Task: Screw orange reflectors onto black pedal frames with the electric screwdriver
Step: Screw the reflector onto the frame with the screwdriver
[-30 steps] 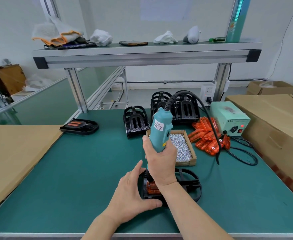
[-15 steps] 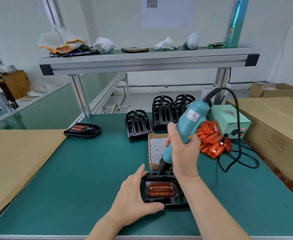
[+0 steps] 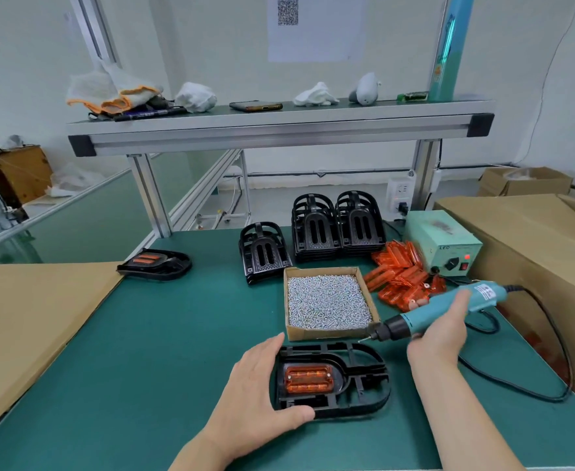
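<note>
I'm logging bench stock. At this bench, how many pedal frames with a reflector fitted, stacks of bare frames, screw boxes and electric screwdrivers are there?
pedal frame with reflector: 2
stack of bare frames: 3
screw box: 1
electric screwdriver: 1
Total: 7

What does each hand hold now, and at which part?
The right hand grips the electric screwdriver around its teal body; the left hand holds the black pedal frame by its left end.

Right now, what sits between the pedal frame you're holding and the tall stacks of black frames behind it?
A shallow cardboard box of small silver screws lies between the pedal frame and the stacks, seen in the head view.
</note>
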### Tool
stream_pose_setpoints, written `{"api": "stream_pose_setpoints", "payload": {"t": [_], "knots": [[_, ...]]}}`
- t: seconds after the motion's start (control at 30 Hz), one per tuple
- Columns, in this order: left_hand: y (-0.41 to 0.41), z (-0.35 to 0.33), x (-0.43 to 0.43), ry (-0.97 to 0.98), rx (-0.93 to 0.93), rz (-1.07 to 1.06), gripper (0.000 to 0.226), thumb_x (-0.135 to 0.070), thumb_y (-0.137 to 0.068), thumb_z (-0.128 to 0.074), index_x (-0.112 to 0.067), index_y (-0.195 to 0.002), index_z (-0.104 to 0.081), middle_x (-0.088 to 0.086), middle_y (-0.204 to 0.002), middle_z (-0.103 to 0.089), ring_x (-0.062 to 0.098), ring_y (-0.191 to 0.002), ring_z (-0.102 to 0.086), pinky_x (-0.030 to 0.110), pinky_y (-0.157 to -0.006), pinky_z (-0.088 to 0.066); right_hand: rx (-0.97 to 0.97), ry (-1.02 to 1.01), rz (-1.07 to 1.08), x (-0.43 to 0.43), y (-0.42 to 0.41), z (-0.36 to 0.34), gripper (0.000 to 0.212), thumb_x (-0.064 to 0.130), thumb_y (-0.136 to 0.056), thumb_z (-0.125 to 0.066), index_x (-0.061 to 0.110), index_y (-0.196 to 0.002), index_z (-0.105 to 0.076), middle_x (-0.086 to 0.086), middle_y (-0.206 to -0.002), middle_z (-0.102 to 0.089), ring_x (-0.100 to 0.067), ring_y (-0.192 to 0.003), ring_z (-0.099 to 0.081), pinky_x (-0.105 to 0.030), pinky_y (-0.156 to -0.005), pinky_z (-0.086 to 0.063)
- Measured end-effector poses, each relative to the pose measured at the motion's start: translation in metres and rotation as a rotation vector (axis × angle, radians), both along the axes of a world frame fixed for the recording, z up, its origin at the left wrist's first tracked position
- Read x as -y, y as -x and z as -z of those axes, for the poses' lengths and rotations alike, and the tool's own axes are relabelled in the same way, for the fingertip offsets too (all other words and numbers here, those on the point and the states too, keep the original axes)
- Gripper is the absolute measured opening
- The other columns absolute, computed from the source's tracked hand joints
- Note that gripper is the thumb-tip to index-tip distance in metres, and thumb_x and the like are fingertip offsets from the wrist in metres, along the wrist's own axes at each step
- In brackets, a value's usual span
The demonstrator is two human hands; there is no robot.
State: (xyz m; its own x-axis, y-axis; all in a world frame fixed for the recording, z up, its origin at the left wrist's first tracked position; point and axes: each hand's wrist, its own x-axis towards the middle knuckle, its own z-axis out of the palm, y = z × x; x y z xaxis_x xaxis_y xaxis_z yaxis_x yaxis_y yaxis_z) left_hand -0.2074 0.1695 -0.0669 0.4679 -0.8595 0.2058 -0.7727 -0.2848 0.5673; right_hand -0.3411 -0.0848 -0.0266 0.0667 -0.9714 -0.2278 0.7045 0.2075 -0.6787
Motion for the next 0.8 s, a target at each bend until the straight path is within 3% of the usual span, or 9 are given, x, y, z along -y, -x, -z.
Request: {"api": "stream_pose_setpoints", "payload": {"t": [0.07, 0.13, 0.3, 0.43, 0.57, 0.8], "knots": [[0.003, -0.001, -0.002, 0.041, 0.039, 0.020, 0.102, -0.077, -0.065, -0.066, -0.051, -0.146, -0.010, -0.033, -0.150, -0.011, -0.007, -0.144, -0.007, 0.021, -0.116, -0.012, -0.013, 0.022, -0.012, 0.000, -0.001, 0.007, 0.034, 0.052, -0.101, -0.050, 0.020, -0.093, -0.054, 0.007, -0.063, -0.061, -0.008, -0.057, -0.061, -0.023, -0.061, -0.054], [0.007, -0.002, -0.003, 0.085, 0.107, 0.027, 0.098, -0.075, -0.065, -0.068, -0.049, -0.147, -0.022, -0.027, -0.149, -0.019, 0.000, -0.143, -0.015, 0.023, -0.115, -0.015, -0.039, 0.047, -0.016, 0.002, -0.002, 0.012, 0.033, 0.051, -0.102, -0.048, 0.019, -0.097, -0.053, 0.003, -0.069, -0.061, -0.011, -0.062, -0.062, -0.025, -0.067, -0.055], [0.018, -0.009, 0.000, 0.028, 0.214, 0.157, 0.065, -0.067, -0.072, -0.066, -0.043, -0.130, -0.048, -0.018, -0.123, -0.040, -0.002, -0.121, -0.033, 0.021, -0.107, -0.025, -0.093, 0.074, 0.000, 0.004, -0.005, 0.013, 0.031, 0.047, -0.104, -0.046, 0.017, -0.100, -0.052, 0.000, -0.076, -0.059, -0.014, -0.067, -0.060, -0.028, -0.074, -0.055], [0.012, -0.018, 0.000, -0.057, 0.248, 0.224, 0.045, -0.059, -0.082, -0.058, -0.033, -0.118, -0.060, -0.017, -0.118, -0.048, 0.002, -0.113, -0.038, 0.025, -0.104, -0.030, -0.102, 0.077, 0.004, 0.004, -0.004, 0.013, 0.038, 0.049, -0.104, -0.046, 0.012, -0.114, -0.049, 0.000, -0.079, -0.058, -0.014, -0.069, -0.060, -0.029, -0.076, -0.055], [0.007, -0.027, -0.006, -0.010, 0.203, 0.251, 0.035, -0.046, -0.087, -0.058, -0.027, -0.116, -0.064, -0.016, -0.114, -0.052, 0.001, -0.112, -0.042, 0.020, -0.100, -0.037, -0.111, 0.078, 0.004, 0.004, -0.005, 0.013, 0.040, 0.050, -0.103, -0.047, 0.012, -0.116, -0.048, -0.001, -0.079, -0.058, -0.014, -0.070, -0.060, -0.028, -0.075, -0.055], [-0.022, -0.057, -0.012, 0.132, 0.015, 0.128, 0.024, -0.039, -0.088, -0.062, -0.036, -0.111, -0.066, -0.020, -0.099, -0.064, 0.003, -0.093, -0.059, 0.018, -0.084, -0.045, -0.114, 0.067, 0.015, 0.004, -0.005, 0.014, 0.029, 0.051, -0.102, -0.049, 0.022, -0.102, -0.053, 0.003, -0.079, -0.059, -0.009, -0.066, -0.061, -0.026, -0.070, -0.056]]}}
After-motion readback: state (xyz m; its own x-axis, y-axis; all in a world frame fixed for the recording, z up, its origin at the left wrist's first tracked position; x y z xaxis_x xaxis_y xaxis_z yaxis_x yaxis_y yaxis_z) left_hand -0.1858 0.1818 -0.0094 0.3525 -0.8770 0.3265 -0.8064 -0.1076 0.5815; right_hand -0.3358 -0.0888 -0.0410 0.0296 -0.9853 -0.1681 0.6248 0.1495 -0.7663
